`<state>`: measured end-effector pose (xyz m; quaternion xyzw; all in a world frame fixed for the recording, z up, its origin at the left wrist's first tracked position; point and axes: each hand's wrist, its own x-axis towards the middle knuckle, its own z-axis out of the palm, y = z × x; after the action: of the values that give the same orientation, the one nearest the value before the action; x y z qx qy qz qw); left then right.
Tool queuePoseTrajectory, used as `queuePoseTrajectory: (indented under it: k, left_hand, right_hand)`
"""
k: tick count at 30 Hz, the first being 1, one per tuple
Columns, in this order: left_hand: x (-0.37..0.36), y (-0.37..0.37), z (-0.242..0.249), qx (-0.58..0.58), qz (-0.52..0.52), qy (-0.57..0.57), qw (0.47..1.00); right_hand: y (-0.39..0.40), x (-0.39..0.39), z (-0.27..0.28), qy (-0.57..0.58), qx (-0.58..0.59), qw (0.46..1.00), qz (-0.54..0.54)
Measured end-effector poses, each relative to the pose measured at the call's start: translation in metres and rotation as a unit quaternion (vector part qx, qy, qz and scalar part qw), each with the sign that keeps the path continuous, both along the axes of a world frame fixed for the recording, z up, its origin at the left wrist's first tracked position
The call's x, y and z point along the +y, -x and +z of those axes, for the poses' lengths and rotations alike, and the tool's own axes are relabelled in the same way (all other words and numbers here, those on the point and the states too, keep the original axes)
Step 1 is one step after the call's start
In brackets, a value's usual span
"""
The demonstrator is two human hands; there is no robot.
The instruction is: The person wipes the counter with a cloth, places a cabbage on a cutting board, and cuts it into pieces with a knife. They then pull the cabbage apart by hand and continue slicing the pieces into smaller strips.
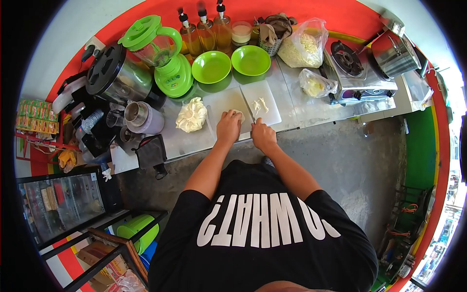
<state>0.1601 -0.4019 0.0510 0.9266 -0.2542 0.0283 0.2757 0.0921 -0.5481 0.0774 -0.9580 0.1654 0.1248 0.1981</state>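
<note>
On the white cutting board (271,103), thin pale strips (260,104) lie toward the right side. My right hand (263,134) is closed at the board's front edge around a knife (247,104), its blade pointing away from me across the board. Just left of the blade, my left hand (229,127) presses its fingers down on a pale piece of what looks like oyster mushroom (238,112), mostly covered by the fingers. A frilly off-white clump of the same look (191,115) sits on the counter left of the board.
Two green bowls (211,67) stand behind the board, beside a green blender (172,75) and several pump bottles (206,31). A bag of pale shreds (307,48), a smaller bag (317,83) and a gas stove (362,73) are to the right. Left stands a steel-topped container (144,118).
</note>
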Motion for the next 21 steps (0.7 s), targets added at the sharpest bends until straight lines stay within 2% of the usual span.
queuePoseTrajectory:
  k: [4,6,10,12,16,21]
  left_hand:
    - [-0.005,-0.007,0.008,0.014,-0.003,-0.022,1.000]
    - [-0.008,-0.010,0.014,0.011,-0.007,-0.077,0.997]
    - [-0.011,-0.010,0.009,0.030,-0.015,-0.078,0.996]
    - [-0.010,-0.008,-0.003,-0.112,-0.005,0.026,0.993]
    - [-0.004,-0.007,-0.025,-0.047,-0.081,0.086,0.992]
    - [-0.002,0.002,-0.029,-0.082,-0.061,0.076,0.992]
  right_hand:
    - [0.000,0.002,0.008,-0.014,0.008,0.999,0.028]
    - [0.000,0.005,0.011,-0.017,0.022,0.999,0.028]
    - [0.000,0.004,0.011,-0.012,0.040,0.998,0.040]
    - [-0.004,0.001,0.013,-0.004,0.048,0.998,0.048]
    - [-0.001,0.003,0.014,-0.001,0.056,0.997,0.049]
    - [-0.001,0.013,-0.003,-0.001,0.047,0.999,0.014]
